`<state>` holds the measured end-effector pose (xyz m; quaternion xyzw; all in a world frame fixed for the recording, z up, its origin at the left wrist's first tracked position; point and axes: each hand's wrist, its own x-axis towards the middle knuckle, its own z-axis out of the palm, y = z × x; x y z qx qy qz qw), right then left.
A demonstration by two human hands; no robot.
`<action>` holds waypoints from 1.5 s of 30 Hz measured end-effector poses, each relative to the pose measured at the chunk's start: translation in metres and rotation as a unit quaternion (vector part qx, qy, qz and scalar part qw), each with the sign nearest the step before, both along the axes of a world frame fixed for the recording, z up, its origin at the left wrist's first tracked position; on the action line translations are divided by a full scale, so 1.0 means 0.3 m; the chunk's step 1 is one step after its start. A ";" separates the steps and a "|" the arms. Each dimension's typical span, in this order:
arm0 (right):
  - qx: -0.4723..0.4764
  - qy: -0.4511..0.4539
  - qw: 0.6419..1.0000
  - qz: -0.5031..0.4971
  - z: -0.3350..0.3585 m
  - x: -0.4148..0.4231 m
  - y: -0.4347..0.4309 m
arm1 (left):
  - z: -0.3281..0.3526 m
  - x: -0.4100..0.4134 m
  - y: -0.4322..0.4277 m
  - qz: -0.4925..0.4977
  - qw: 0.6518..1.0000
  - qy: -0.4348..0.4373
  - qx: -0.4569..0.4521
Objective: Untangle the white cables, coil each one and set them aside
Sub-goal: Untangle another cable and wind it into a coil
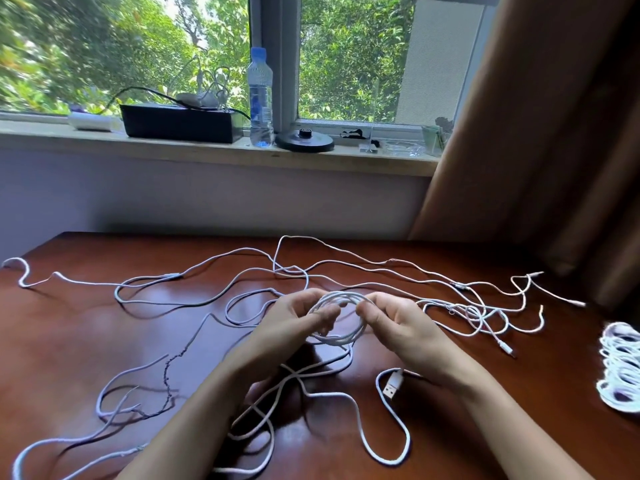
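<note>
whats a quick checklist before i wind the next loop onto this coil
1. Left hand and right hand both pinch the coil: ok.
2. Coil loops lie together, none slipping out: ok.
3. Tail below the coil runs free: not ok, it crosses other loose cables.
4. USB plug lies loose on the table: ok.
5. Room beside the finished coils at the right edge: cannot tell, blurred and cut off.

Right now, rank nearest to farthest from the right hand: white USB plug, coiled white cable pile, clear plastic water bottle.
1. White USB plug, beside right hand.
2. Coiled white cable pile, right edge of table.
3. Clear plastic water bottle, windowsill.
</note>
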<state>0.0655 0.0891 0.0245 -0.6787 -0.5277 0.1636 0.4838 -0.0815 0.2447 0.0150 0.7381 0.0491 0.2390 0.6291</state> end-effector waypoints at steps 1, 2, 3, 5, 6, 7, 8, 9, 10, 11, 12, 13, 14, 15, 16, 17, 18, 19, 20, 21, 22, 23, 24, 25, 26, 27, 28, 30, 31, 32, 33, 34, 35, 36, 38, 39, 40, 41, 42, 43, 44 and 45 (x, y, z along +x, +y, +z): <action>0.005 0.026 1.000 0.002 -0.002 0.003 0.001 | 0.002 -0.003 0.004 -0.009 1.000 0.003 -0.006; 0.010 0.053 0.999 0.005 -0.003 0.004 0.003 | 0.002 -0.006 0.007 -0.018 1.000 0.008 -0.012; 0.014 0.079 0.997 0.008 -0.002 0.005 0.004 | 0.002 -0.008 0.009 -0.029 0.999 0.014 -0.020; 0.024 0.125 0.992 0.013 -0.001 0.007 0.005 | 0.003 -0.012 0.013 -0.049 0.998 0.021 -0.041; 0.029 0.142 0.989 0.014 0.000 0.010 0.004 | 0.004 -0.013 0.015 -0.056 0.997 0.022 -0.048; 0.033 0.155 0.987 0.015 0.002 0.013 0.004 | 0.007 -0.014 0.015 -0.059 0.997 0.021 -0.049; 0.036 0.168 0.985 0.017 0.003 0.014 0.004 | 0.009 -0.015 0.015 -0.060 0.997 0.020 -0.047; 0.040 0.181 0.982 0.021 0.004 0.014 0.004 | 0.009 -0.015 0.015 -0.058 0.997 0.019 -0.048; 0.043 0.190 0.980 0.026 0.003 0.013 0.005 | 0.006 -0.013 0.015 -0.053 0.997 0.018 -0.053; 0.044 0.197 0.979 0.029 0.002 0.011 0.006 | 0.003 -0.012 0.016 -0.046 0.997 0.018 -0.061; 0.043 0.202 0.978 0.032 0.001 0.008 0.007 | 0.000 -0.012 0.018 -0.040 0.997 0.020 -0.066; 0.044 0.207 0.977 0.035 0.000 0.004 0.007 | -0.004 -0.013 0.019 -0.035 0.997 0.024 -0.066; 0.045 0.212 0.975 0.037 -0.001 0.003 0.008 | -0.006 -0.013 0.019 -0.030 0.997 0.027 -0.062; 0.046 0.219 0.974 0.038 0.001 0.002 0.007 | -0.006 -0.013 0.019 -0.026 0.997 0.030 -0.059; 0.046 0.224 0.973 0.038 0.003 0.001 0.006 | -0.006 -0.011 0.016 -0.020 0.997 0.034 -0.060; 0.048 0.229 0.971 0.038 0.006 -0.001 0.004 | -0.005 -0.009 0.012 -0.011 0.997 0.037 -0.063; 0.049 0.235 0.970 0.039 0.009 -0.003 0.004 | -0.005 -0.006 0.008 0.001 0.997 0.037 -0.065; 0.051 0.241 0.968 0.041 0.013 -0.005 0.003 | -0.006 -0.003 0.006 0.012 0.997 0.034 -0.062; 0.051 0.246 0.967 0.042 0.016 -0.007 0.003 | -0.006 0.000 0.005 0.017 0.998 0.031 -0.060; 0.052 0.250 0.966 0.042 0.017 -0.009 0.002 | -0.005 0.001 0.004 0.020 0.998 0.029 -0.061; 0.054 0.252 0.965 0.039 0.018 -0.009 0.001 | -0.003 0.001 0.004 0.022 0.997 0.028 -0.063; 0.055 0.252 0.965 0.036 0.017 -0.008 0.001 | -0.002 0.000 0.003 0.025 0.997 0.026 -0.068; 0.055 0.250 0.966 0.031 0.016 -0.006 0.002 | -0.001 -0.002 0.003 0.031 0.996 0.022 -0.075; 0.056 0.245 0.968 0.026 0.014 -0.004 0.003 | 0.001 -0.002 0.003 0.039 0.996 0.017 -0.078; 0.056 0.239 0.969 0.018 0.011 -0.002 0.004 | 0.001 -0.002 0.001 0.047 0.996 0.013 -0.077; 0.055 0.230 0.972 0.009 0.010 0.001 0.003 | 0.001 -0.001 -0.001 0.056 0.996 0.010 -0.069; 0.054 0.216 0.975 0.000 0.011 0.003 0.001 | 0.000 0.002 -0.004 0.065 0.996 0.007 -0.057; 0.049 0.180 0.982 -0.018 0.013 0.003 -0.006 | 0.000 0.004 -0.007 0.082 0.996 0.004 -0.036; 0.045 0.165 0.985 -0.026 0.013 0.006 -0.009 | 0.000 0.004 -0.007 0.089 0.996 0.004 -0.025; 0.044 0.154 0.987 -0.034 0.015 0.007 -0.012 | 0.000 0.003 -0.007 0.096 0.995 0.006 -0.011; 0.045 0.144 0.988 -0.042 0.016 0.010 -0.013 | 0.001 0.002 -0.006 0.101 0.995 0.010 0.006; 0.049 0.135 0.988 -0.049 0.015 0.015 -0.014 | 0.000 0.001 -0.005 0.105 0.994 0.015 0.024; 0.056 0.129 0.989 -0.051 0.013 0.022 -0.014 | -0.001 0.001 -0.004 0.109 0.993 0.019 0.038; 0.067 0.127 0.988 -0.053 0.012 0.028 -0.013 | -0.002 0.001 -0.005 0.112 0.992 0.022 0.047; 0.093 0.125 0.986 -0.062 0.014 0.034 -0.014 | -0.002 -0.001 -0.012 0.112 0.992 0.026 0.060; 0.108 0.120 0.984 -0.073 0.014 0.038 -0.014 | -0.001 -0.001 -0.017 0.110 0.991 0.028 0.070; 0.122 0.113 0.982 -0.085 0.017 0.040 -0.014 | 0.000 -0.001 -0.021 0.108 0.990 0.030 0.083; 0.136 0.106 0.980 -0.101 0.016 0.045 -0.013 | 0.001 0.000 -0.025 0.107 0.990 0.031 0.091; 0.150 0.103 0.976 -0.115 0.014 0.048 -0.011 | 0.002 0.001 -0.026 0.108 0.990 0.030 0.091; 0.163 0.103 0.973 -0.128 0.012 0.051 -0.010 | 0.003 0.001 -0.028 0.109 0.990 0.028 0.087; 0.173 0.103 0.970 -0.139 0.009 0.053 -0.008 | 0.004 0.001 -0.030 0.110 0.990 0.027 0.085; 0.181 0.101 0.967 -0.150 0.008 0.055 -0.005 | 0.007 0.000 -0.033 0.112 0.990 0.025 0.086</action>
